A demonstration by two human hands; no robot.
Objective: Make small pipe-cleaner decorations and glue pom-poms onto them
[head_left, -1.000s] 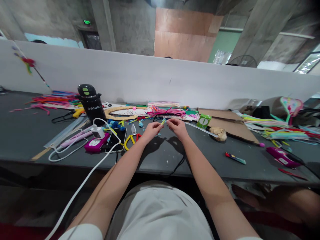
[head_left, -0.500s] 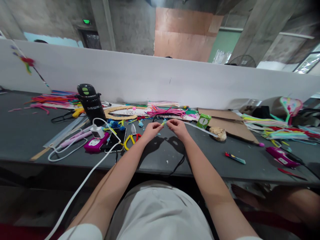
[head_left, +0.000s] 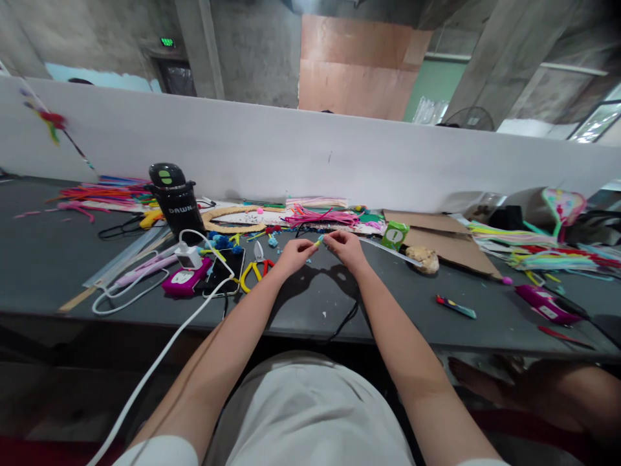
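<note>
Left hand (head_left: 297, 255) and right hand (head_left: 345, 248) both in tight pinches on short yellow-and-light-blue fuzzy piece (head_left: 319, 241), above dark-grey tabletop (head_left: 303, 310), between front and back edges. Looks mid-work; can't tell what's left.

The small piece (head_left: 319, 242) is yellow and blue, the pliers (head_left: 259, 252) silver, yellow and red, the bottle (head_left: 180, 204) mostly black.

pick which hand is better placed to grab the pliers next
The left hand, likely: the pliers lie beside its wrist, while the right hand is farther away. Both pinch a small yellow-and-blue piece, though.
</note>
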